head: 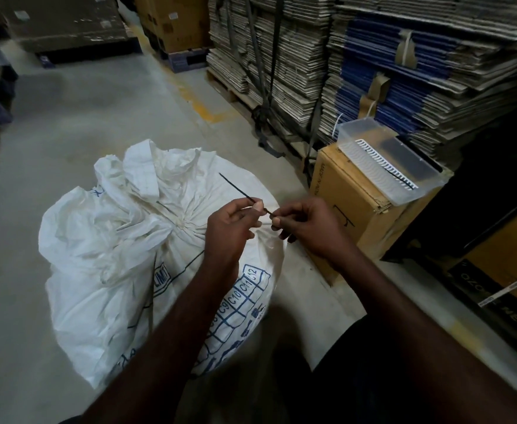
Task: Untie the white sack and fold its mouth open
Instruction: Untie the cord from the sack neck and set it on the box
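Note:
A full white woven sack with blue printing stands on the concrete floor. Its mouth is bunched into a crumpled neck, gathered at a knot-like pinch. A thin black tie sticks up and to the left above the sack's right shoulder. My left hand pinches the tie between thumb and forefinger. My right hand pinches the tie's other end just to the right, fingertips nearly touching the left hand's. Both hands hover over the sack's upper right side.
A brown cardboard box stands right of the sack, with a clear plastic tray on top. Behind it, stacks of flattened cartons sit on pallets. More boxes on pallets stand at the back. Open concrete floor lies to the left.

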